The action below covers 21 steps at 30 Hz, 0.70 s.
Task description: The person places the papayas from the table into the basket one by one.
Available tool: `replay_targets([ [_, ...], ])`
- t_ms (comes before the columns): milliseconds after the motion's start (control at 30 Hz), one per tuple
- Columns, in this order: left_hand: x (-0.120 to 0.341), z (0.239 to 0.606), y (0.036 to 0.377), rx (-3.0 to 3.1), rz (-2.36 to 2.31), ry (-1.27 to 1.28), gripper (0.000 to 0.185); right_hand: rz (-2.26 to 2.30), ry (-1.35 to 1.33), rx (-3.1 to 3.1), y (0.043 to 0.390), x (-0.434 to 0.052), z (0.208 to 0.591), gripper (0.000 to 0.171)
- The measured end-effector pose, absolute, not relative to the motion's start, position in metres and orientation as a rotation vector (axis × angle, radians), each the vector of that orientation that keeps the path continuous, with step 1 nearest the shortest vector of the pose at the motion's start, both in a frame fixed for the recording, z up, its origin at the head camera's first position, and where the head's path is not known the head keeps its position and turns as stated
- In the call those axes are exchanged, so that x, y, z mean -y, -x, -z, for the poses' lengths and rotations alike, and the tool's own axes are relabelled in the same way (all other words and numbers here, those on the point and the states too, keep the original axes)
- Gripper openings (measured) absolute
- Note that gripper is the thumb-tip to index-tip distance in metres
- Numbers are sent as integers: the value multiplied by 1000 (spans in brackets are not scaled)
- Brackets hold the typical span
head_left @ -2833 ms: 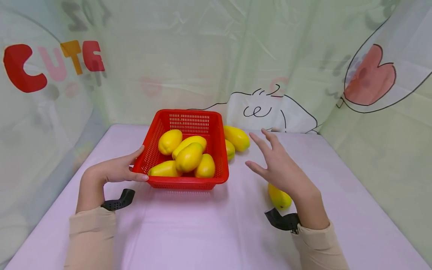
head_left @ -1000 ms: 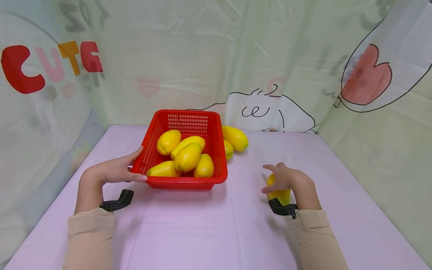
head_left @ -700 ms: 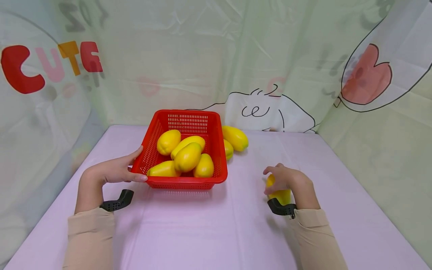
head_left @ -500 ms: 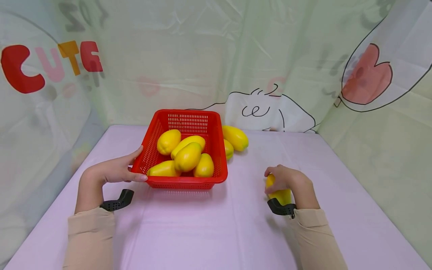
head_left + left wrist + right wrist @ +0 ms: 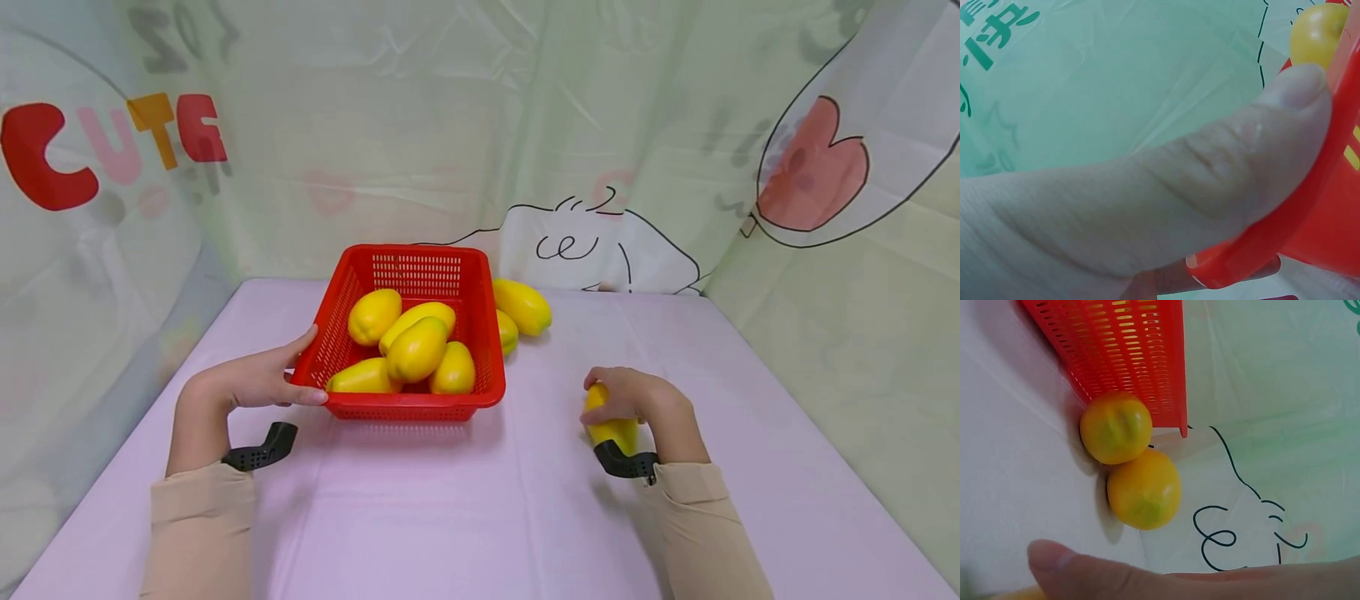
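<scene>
My left hand (image 5: 262,375) grips the left front corner of a red plastic basket (image 5: 412,412), thumb along the rim, as the left wrist view shows close up. Several yellow papayas lie in the basket, one papaya (image 5: 417,350) on top of others. Over at the right, my right hand (image 5: 637,396) holds another yellow papaya (image 5: 617,435) low at the table, fingers and thumb curled around its far end. The palm and wrist camera hide part of it. In the right wrist view only the thumb (image 5: 1097,575) and a sliver of that fruit show.
Two more papayas lie against the basket's right side, a long papaya (image 5: 522,307) behind a partly hidden papaya (image 5: 507,332). The table (image 5: 420,517) has a pale lilac cover. Printed sheeting (image 5: 420,125) stands at its back and sides.
The right hand has come down and back from beside the basket onto the near papaya. Its fingers have curled around the fruit, which has shifted slightly left. Left hand and basket stay put.
</scene>
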State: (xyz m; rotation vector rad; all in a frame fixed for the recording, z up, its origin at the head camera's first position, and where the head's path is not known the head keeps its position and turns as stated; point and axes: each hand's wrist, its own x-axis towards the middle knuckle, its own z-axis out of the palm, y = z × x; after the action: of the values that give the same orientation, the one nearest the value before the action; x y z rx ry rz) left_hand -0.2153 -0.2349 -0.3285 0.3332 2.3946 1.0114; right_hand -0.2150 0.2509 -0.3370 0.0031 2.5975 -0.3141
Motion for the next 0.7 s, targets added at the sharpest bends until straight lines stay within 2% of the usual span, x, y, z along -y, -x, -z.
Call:
replay_targets([
  [700,235,329,215,-2405,-1002,-324,114,342,155,-2770,218,-245,331,65],
])
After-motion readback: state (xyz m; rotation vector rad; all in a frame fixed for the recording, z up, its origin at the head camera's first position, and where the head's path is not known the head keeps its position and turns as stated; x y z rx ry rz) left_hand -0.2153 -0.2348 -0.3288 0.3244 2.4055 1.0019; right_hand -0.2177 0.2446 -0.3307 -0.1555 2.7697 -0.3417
